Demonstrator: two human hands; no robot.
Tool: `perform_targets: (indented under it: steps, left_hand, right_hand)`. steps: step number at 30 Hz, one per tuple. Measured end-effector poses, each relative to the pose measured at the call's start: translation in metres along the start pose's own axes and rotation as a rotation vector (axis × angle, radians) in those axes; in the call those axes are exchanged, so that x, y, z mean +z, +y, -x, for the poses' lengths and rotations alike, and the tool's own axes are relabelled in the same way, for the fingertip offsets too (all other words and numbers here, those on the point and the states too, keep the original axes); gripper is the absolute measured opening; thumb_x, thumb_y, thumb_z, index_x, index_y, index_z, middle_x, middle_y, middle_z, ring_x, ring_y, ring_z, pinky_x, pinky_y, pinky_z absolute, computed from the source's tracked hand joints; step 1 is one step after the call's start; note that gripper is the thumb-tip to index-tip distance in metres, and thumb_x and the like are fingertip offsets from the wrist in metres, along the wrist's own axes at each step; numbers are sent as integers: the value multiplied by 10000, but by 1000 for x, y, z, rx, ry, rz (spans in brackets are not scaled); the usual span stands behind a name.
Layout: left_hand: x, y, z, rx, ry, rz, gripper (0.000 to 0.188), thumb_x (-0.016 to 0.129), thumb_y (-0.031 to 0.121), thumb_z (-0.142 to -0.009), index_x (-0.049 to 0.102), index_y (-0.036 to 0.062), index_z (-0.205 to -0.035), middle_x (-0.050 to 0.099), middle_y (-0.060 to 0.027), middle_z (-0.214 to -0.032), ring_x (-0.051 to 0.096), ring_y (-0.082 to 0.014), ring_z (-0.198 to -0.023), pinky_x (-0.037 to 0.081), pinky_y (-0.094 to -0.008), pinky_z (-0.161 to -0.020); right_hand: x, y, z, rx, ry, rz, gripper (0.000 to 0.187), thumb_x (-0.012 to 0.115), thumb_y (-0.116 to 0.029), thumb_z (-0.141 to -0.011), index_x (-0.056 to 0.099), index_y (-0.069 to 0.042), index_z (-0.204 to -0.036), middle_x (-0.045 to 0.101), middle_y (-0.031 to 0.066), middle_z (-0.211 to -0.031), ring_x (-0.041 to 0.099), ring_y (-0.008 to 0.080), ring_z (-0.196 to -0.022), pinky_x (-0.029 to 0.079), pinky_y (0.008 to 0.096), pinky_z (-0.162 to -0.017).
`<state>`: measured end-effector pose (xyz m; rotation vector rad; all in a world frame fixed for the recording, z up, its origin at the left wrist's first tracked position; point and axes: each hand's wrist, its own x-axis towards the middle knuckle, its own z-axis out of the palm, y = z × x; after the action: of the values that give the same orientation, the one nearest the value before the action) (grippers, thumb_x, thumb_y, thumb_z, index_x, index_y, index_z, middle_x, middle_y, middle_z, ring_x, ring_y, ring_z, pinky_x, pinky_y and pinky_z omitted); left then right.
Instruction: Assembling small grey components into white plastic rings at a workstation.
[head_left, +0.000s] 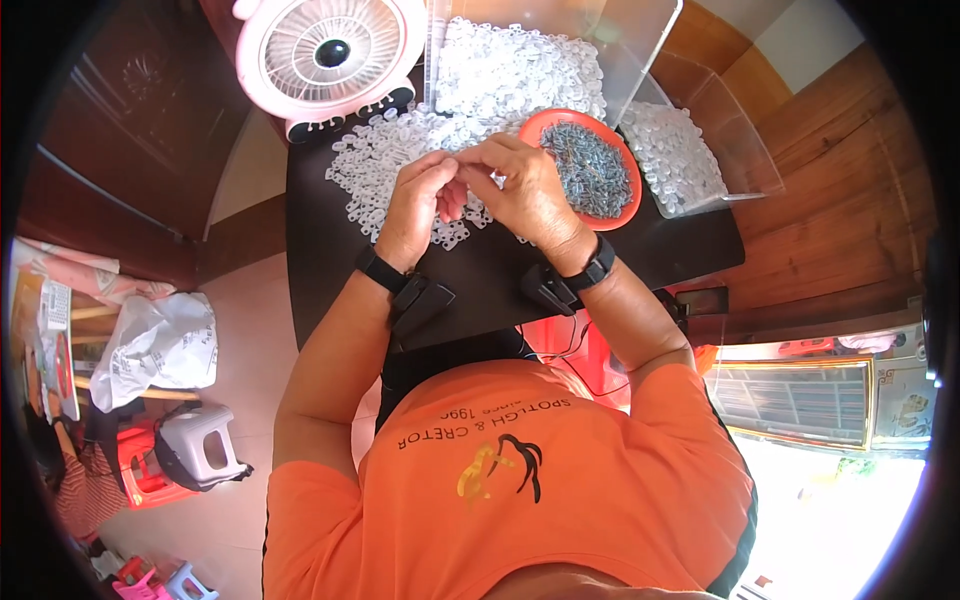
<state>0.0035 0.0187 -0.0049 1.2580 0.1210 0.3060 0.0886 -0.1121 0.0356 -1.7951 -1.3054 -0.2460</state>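
Note:
My left hand point(424, 200) and my right hand point(522, 188) meet over the near part of a pile of small white plastic pieces point(375, 165). The thumb and fingers of both are pinched together, tip to tip. Whatever lies between the fingertips is too small or hidden to make out. Just to the right of my right hand stands an orange-red plate point(634, 190) heaped with thin grey metal pins or nails point(590, 170). The white pieces look flat, with holes in them. Each wrist wears a black strap with a dark block on it.
A clear bin point(640, 60) full of white pieces stands at the back, with a smaller clear box point(745, 190) of them at right. A pink fan point(330, 50) stands at the back left of the dark table point(330, 280). Stools point(200, 445) are on the floor at left.

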Motion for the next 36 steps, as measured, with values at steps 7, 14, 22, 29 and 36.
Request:
perform_targets:
  steps: [7,14,22,29,36]
  left_hand:
    - [0,-3,-2,0,-40,110,213,462,201,-893,569,38,-807,560,-28,-651,503,-96,-520,375,-211,-480]
    - [5,-2,0,-44,-91,-85,199,464,199,-879,563,50,-792,546,-16,-642,481,-83,-514,363,-202,-476]
    - [1,0,0,-84,13,-110,223,487,241,-882,558,64,-764,531,-4,-597,457,-73,-482,339,-201,-451]
    - [3,0,1,-87,18,-115,227,482,244,-887,553,71,-757,526,-2,-592,443,-71,-472,331,-207,-446]
    - [5,1,2,-81,10,-123,243,472,247,-885,537,80,-722,521,1,-588,439,-70,-471,331,-209,-448]
  right_hand:
    - [-7,1,1,-11,-22,37,121,668,-68,-767,672,-61,-887,622,81,-771,619,223,-655,488,308,-578]
    - [-29,14,-2,-136,-200,67,119,678,-74,-767,677,-59,-885,623,75,-768,613,215,-692,478,294,-610]
    - [-70,60,3,120,-223,562,209,635,-237,-780,682,-80,-911,648,94,-899,624,273,-778,494,371,-696]
    - [-63,90,11,185,-368,655,164,571,-232,-793,681,-129,-858,641,122,-894,615,319,-830,487,443,-708]
    - [-71,83,8,196,-158,587,184,573,-249,-807,638,-81,-770,634,138,-733,613,331,-693,492,438,-632]
